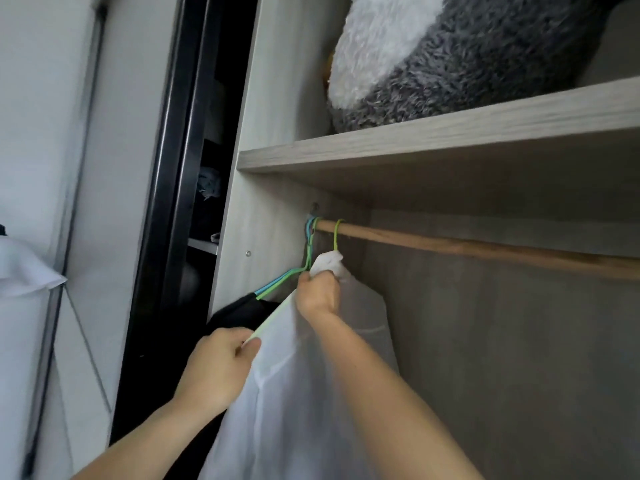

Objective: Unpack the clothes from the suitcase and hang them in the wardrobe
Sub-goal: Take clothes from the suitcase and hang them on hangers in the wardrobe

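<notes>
Hanging is the step in hand. The white shirt [311, 393] sits on a green hanger [335, 237] hooked over the wooden rail [485, 249] of the wardrobe [249, 237]. The right hand [317, 294] has its grip clamped on the collar. The left hand [221, 365] pinches the shirt's shoulder at the hanger tip. Next, probably: release and straighten the cloth. No legible writing.

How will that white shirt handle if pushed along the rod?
Probably floppy: the white shirt drapes in folds below the right hand. Likely light, being thin and see-through. Its green hanger should slide and swing on the smooth rod.
</notes>
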Action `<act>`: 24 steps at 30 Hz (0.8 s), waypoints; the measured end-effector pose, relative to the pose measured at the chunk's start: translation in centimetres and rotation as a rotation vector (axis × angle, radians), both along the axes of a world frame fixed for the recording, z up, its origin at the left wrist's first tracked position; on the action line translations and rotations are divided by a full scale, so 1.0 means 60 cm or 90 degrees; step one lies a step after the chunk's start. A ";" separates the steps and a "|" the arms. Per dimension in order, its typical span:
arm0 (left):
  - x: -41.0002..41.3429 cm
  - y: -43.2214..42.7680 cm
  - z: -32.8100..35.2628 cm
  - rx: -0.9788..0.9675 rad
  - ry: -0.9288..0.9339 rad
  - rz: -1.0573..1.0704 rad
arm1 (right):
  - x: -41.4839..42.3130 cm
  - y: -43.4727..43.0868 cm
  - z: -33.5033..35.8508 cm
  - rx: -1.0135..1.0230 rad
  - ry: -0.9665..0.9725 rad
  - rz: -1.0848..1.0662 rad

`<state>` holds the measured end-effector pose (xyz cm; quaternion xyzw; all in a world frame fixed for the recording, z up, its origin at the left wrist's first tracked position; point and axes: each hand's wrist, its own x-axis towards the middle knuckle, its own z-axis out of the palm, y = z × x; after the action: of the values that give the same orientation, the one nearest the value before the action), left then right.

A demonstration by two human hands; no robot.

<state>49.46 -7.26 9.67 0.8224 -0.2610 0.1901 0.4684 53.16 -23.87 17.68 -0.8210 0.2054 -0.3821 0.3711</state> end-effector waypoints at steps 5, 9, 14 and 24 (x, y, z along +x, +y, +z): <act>0.047 -0.003 -0.016 -0.030 -0.041 0.091 | 0.035 -0.005 0.010 -0.142 0.074 0.054; 0.057 0.003 -0.040 -0.079 0.006 0.110 | 0.035 -0.002 -0.012 -0.162 0.103 0.117; 0.037 0.020 -0.089 -0.111 0.068 0.103 | -0.006 0.010 -0.081 -0.175 0.065 0.139; -0.110 0.164 -0.367 -0.008 0.196 0.082 | -0.160 0.152 -0.418 -0.158 0.163 0.209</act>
<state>42.83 2.56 -12.35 0.8540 -0.1316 0.0932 0.4947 43.58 -14.74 -7.41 -0.9244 0.0660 -0.2323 0.2952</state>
